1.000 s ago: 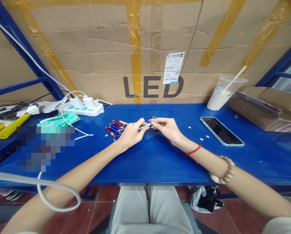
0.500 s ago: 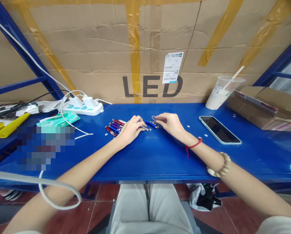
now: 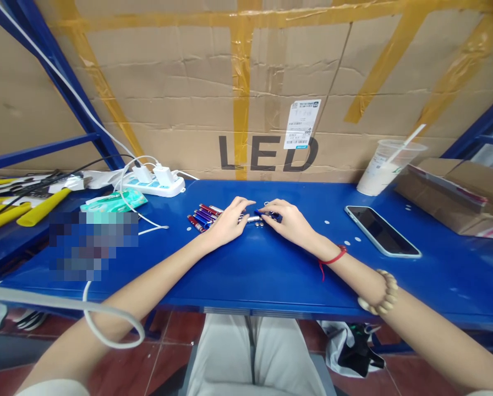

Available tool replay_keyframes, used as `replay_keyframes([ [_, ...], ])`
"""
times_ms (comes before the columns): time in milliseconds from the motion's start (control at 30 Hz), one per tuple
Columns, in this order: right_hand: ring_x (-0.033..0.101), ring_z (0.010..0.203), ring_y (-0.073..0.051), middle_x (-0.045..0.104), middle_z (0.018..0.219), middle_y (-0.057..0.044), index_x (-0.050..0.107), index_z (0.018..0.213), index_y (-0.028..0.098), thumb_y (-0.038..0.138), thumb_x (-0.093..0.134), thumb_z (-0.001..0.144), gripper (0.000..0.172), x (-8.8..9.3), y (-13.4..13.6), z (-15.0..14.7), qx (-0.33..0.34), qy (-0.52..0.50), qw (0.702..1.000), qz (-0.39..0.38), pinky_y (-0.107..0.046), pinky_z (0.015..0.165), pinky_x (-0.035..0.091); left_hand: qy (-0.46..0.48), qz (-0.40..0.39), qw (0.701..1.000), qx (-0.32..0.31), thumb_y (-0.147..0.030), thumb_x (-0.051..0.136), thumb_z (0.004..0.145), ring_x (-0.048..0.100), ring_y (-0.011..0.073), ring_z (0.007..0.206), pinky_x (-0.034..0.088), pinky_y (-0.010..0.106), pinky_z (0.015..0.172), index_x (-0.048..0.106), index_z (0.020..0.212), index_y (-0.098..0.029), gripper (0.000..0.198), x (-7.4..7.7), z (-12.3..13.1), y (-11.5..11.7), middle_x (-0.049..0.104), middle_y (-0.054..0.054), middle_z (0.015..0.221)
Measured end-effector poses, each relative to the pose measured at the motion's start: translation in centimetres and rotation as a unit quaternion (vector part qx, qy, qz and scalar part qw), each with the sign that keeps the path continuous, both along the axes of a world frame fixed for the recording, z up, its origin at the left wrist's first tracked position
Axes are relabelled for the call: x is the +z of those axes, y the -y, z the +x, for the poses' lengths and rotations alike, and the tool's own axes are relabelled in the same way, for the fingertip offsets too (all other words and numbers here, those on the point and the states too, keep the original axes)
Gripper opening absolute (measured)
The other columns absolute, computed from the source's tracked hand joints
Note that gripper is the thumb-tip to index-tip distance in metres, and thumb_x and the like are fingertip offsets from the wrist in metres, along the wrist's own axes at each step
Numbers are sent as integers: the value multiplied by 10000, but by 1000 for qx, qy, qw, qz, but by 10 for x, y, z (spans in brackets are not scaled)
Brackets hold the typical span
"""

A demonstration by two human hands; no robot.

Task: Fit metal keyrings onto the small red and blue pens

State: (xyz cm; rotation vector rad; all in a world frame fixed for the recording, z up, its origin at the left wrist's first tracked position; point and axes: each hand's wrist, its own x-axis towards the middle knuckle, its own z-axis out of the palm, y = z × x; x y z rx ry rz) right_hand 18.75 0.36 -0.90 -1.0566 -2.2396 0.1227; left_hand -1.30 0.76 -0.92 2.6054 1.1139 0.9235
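Observation:
My left hand (image 3: 229,223) rests on the blue table with its fingers closed around a small silver metal tube (image 3: 253,219). Thumb and fingers of my right hand (image 3: 288,220) are pinched together at the tube's right end; what they grip there is too small to make out. A blue tube (image 3: 257,212) shows just behind the right fingertips, partly hidden. Small round button cells (image 3: 259,224) lie in front of the silver tube. Beside my left hand is a pile of red, blue and purple metal penlights (image 3: 205,215), partly covered by that hand.
A phone (image 3: 382,231) lies to the right, before a tilted plastic cup (image 3: 381,168) with a straw and an open cardboard box (image 3: 444,190). Leftward are a power strip (image 3: 159,187), a green tissue pack (image 3: 114,201) and white cables. A large carton (image 3: 180,99) stands behind.
The view has shifted slightly. My right hand has come down and closer to my left, meeting the silver tube. The blue tube is now more hidden behind the right fingers.

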Motion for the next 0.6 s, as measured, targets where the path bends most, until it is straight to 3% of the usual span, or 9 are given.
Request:
replay_keyframes([
  [100, 554, 1039, -226, 625, 1127, -96, 645, 1096, 203, 243, 484, 885, 269, 3, 5, -2, 41, 37, 998, 3, -408, 909, 404, -85, 41, 991, 99, -45, 321, 840, 533, 238, 1023, 440, 409, 860, 548, 1147, -166, 400, 7, -9, -2, 562, 112, 1127],
  [233, 472, 1180, -214, 560, 1265, -56, 580, 1201, 282, 242, 383, 935, 333, 6, 13, -6, 121, 102, 987, -16, -447, 997, 288, -217, 52, 941, 254, -32, 377, 776, 494, 321, 1039, 399, 446, 834, 619, 1059, -91, 377, 16, -24, -1, 610, 172, 1069],
  [300, 467, 1182, -212, 563, 1265, -50, 602, 1174, 279, 267, 372, 943, 327, 6, 14, -8, 135, 123, 983, -23, -439, 998, 277, -251, 32, 920, 299, -85, 395, 789, 498, 330, 1035, 393, 440, 835, 637, 1042, -81, 350, 20, -29, 1, 617, 178, 1070],
  [467, 509, 1111, -217, 609, 1181, -74, 632, 1140, 225, 251, 397, 932, 315, 4, 11, -8, 87, 143, 986, -7, -415, 962, 290, -287, -38, 904, 315, -120, 387, 811, 540, 304, 1007, 402, 406, 820, 658, 1057, -142, 367, 27, -35, 1, 637, 134, 1078],
  [600, 522, 1062, -232, 633, 1099, -98, 675, 1047, 190, 257, 437, 915, 281, 4, 11, -6, 31, 147, 989, 1, -393, 890, 321, -304, -47, 904, 298, -119, 370, 844, 549, 291, 992, 408, 388, 798, 659, 1064, -166, 366, 28, -33, 0, 641, 127, 1060],
])
